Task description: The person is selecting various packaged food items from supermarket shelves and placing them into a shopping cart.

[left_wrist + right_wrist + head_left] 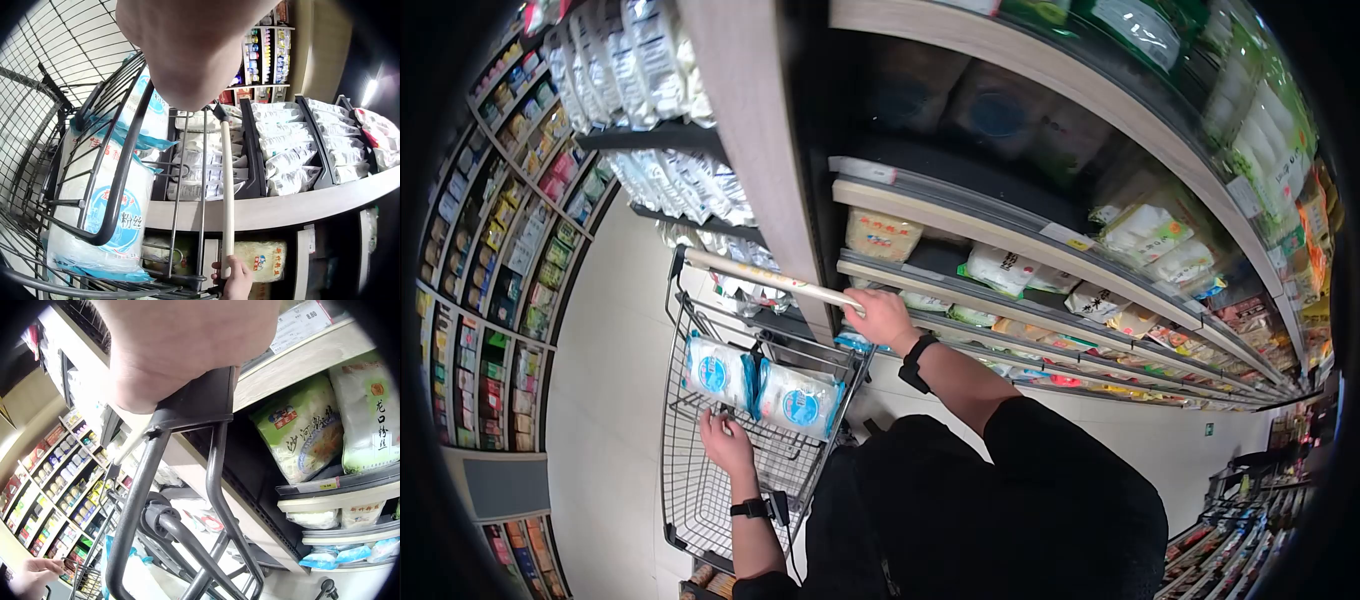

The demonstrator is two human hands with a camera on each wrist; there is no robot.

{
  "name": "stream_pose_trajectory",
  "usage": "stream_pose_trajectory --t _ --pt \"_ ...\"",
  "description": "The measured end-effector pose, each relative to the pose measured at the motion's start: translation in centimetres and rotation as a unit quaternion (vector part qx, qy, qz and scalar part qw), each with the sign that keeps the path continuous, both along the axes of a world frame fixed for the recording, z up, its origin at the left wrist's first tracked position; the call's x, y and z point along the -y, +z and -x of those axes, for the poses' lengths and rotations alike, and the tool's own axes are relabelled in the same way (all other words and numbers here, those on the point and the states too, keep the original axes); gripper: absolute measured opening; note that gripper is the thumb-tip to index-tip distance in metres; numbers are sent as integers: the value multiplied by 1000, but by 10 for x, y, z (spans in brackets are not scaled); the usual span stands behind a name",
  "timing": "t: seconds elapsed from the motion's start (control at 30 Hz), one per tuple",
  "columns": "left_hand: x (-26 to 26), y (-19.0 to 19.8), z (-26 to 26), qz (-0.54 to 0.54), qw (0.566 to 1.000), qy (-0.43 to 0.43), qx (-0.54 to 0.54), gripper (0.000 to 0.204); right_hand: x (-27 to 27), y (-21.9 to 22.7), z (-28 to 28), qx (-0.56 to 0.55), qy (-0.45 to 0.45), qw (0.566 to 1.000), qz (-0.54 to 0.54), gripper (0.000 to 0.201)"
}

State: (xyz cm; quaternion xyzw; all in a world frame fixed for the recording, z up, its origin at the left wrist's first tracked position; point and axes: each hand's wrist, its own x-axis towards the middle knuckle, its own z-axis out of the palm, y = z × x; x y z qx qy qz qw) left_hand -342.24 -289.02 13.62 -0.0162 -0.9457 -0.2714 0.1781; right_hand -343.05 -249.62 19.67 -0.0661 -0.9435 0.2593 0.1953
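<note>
My right hand (883, 318) grips the end of the shopping cart's pale handle (775, 280); it also shows in the left wrist view (237, 282). My left hand (728, 447) hovers by the basket, its fingers loosely bent and holding nothing, just below two white-and-blue packages (718, 370) (800, 400) lying side by side in the wire cart (700, 505). Through the wires in the left wrist view, the nearer package (103, 206) shows a round blue label. In the right wrist view my right hand (187, 350) covers the handle end, and my left hand (39, 578) appears far left.
Shelves of bagged goods (995, 268) run along the right, with silvery-white bags (640, 65) hanging or stacked beyond a pale wooden post (745, 130). Another stocked shelf wall (500, 240) curves along the left, across the tiled floor (595, 400).
</note>
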Motion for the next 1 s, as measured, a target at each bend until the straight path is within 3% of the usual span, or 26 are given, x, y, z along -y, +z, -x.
stream_pose_trajectory --t 0.33,1.0 --pt "-15 11 -32 31 997 15 67 10 -14 -5 -29 -15 -21 999 40 29" --pt "-54 15 -100 82 996 11 46 9 -58 -4 -78 -38 -16 997 73 26"
